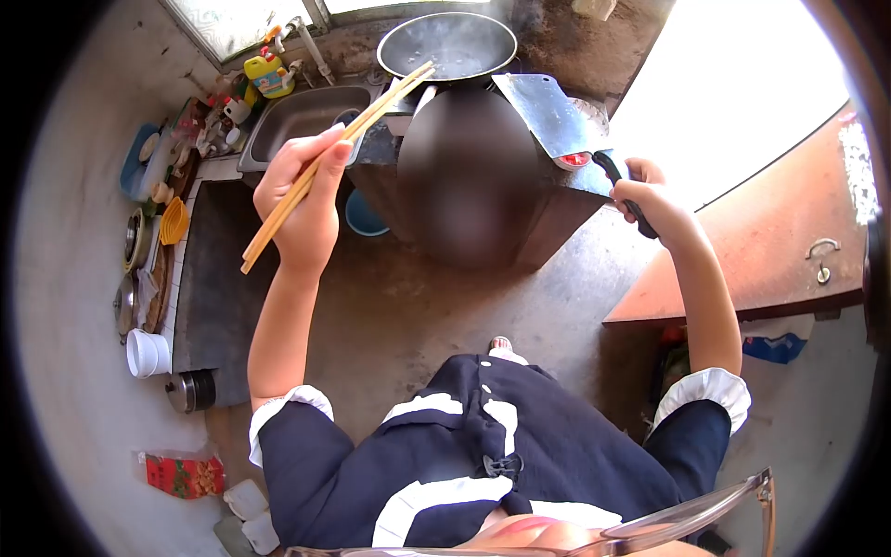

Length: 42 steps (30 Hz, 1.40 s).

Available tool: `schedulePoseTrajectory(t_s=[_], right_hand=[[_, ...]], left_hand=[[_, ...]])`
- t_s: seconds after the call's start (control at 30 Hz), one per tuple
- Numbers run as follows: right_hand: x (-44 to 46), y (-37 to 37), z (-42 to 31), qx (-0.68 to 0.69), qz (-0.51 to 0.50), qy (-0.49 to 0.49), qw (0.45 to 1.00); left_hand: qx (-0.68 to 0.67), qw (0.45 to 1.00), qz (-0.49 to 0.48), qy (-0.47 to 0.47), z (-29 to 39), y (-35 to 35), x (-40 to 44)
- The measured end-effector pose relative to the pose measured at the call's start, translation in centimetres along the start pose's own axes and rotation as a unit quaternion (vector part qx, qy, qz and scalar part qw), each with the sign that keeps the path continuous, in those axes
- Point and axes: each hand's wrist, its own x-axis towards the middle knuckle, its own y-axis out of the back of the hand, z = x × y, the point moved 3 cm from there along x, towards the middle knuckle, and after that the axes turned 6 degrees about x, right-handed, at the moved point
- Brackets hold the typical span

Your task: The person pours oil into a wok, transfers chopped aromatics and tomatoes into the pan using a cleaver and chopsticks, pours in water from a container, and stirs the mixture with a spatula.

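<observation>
My left hand [304,190] is closed round a pair of long wooden chopsticks [371,116], whose tips reach the near rim of a dark round pan [447,46]. Faint steam rises from the pan. On the right, my right hand [645,200] grips the black handle of a cleaver [543,113]. The cleaver's broad metal blade lies level over the counter's right part. Partly beneath the blade's near corner is a small bowl with red contents [574,161], and behind it a clear dish [591,116] shows in part.
A metal sink [306,121] lies left of the pan, with a yellow bottle [269,74] behind it. A blue basin [365,215] is under the counter. Bowls and a white bucket [148,354] line the left shelf. An orange door [761,232] is at right.
</observation>
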Motion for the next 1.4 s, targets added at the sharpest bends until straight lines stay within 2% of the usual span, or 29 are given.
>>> schedulePoseTrajectory(t_s=[0.27,0.3,0.47,0.53,0.6,0.67,0.77,0.83,0.93,1.03,1.1,1.13,1.17,1.23,1.3,1.4], right_hand=[[-2.0,-3.4,1.4,0.039,0.025,0.002,0.999],[-1.5,-3.7,1.5,0.042,0.024,0.002,0.999],[3.8,-4.2,1.9,0.039,0.004,0.002,0.999],[7.2,-4.1,1.6,0.04,-0.005,0.013,0.999],[10.4,-3.9,1.6,0.042,-0.022,0.024,0.999],[13.4,-3.4,1.6,0.046,-0.046,0.037,0.997],[17.0,-3.0,0.2,0.045,-0.034,0.033,0.998],[19.6,-2.4,0.0,0.033,-0.032,0.034,0.998],[18.6,-2.9,-1.8,0.023,-0.035,0.035,0.999],[18.0,-2.1,-1.2,0.046,-0.029,0.035,0.998],[19.3,-0.5,-0.1,0.038,-0.015,0.048,0.998],[18.9,0.3,0.7,0.035,-0.001,0.052,0.998],[18.3,1.0,1.2,0.096,-0.01,0.04,0.995],[17.4,3.6,4.0,0.044,0.052,0.042,0.997],[15.8,5.9,5.8,0.017,0.069,0.012,0.997],[15.1,9.5,9.5,-0.047,0.116,0.001,0.992]], left_hand=[[-0.021,0.998,-0.049,0.015,-2.3,0.9,-0.4],[-0.014,0.999,-0.051,0.003,-2.8,0.1,0.1],[-0.122,0.984,-0.104,0.072,-7.6,-6.2,4.8],[-0.066,0.991,-0.107,0.054,-9.5,-8.7,7.2],[-0.055,0.987,-0.124,0.086,-11.4,-11.3,8.7],[-0.026,0.987,-0.136,0.078,-13.0,-13.4,10.2],[0.005,0.982,-0.156,0.102,-17.2,-17.0,12.6],[0.05,0.991,-0.089,0.085,-20.4,-18.7,14.2],[0.075,0.995,-0.02,0.061,-21.9,-17.0,15.4],[0.103,0.993,0.017,0.055,-20.6,-14.9,14.8],[0.172,0.985,-0.012,0.024,-19.2,-13.3,15.1],[0.149,0.989,-0.014,0.02,-17.8,-12.4,14.4],[0.122,0.992,-0.018,0.012,-17.5,-11.6,13.8],[0.1,0.994,-0.032,-0.015,-14.3,-9.6,11.8],[0.071,0.995,-0.062,0.036,-11.6,-7.8,9.3],[0.025,0.994,-0.099,0.041,-8.3,-6.4,5.3]])
